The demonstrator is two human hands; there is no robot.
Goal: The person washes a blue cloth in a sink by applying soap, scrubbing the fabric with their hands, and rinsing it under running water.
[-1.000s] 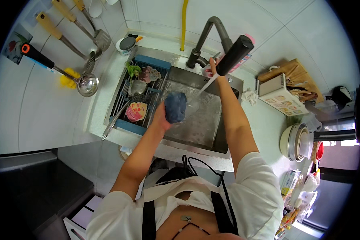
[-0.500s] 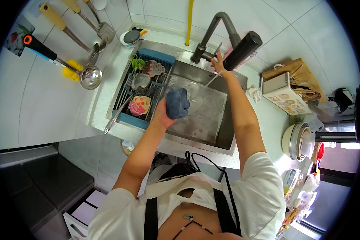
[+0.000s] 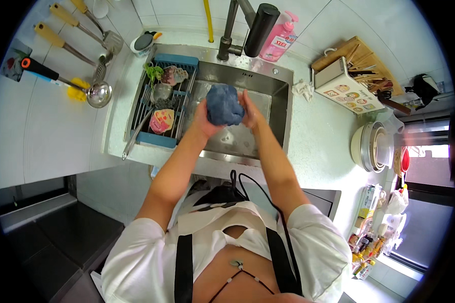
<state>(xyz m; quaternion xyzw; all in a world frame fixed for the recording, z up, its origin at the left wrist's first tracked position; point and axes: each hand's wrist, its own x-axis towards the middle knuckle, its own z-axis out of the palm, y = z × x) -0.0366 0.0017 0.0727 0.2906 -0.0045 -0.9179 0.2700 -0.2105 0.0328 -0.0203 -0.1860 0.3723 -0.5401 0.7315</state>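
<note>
A bunched dark blue cloth (image 3: 224, 104) is held up over the steel sink (image 3: 245, 144). My left hand (image 3: 205, 122) cups it from the left and below, fingers partly hidden behind it. Against its right side press the fingers of my right hand (image 3: 251, 111). Behind my hands stands the dark grey tap (image 3: 227, 35) with its black cylindrical spout (image 3: 262, 30); no stream of water shows under it.
Left in the sink hangs a blue-ended rack (image 3: 154, 138) with a pink-and-yellow sponge (image 3: 162, 121), a cupcake-shaped sponge (image 3: 175, 76) and a dark scourer (image 3: 164, 102). A pink pump bottle (image 3: 278, 43) stands behind the sink. Utensils hang left; a utensil box (image 3: 350, 93) stands right.
My right hand has left the tap and come down to the cloth, which both hands now hold. The water stream is gone. The view has shifted, and the pink bottle shows more fully.
</note>
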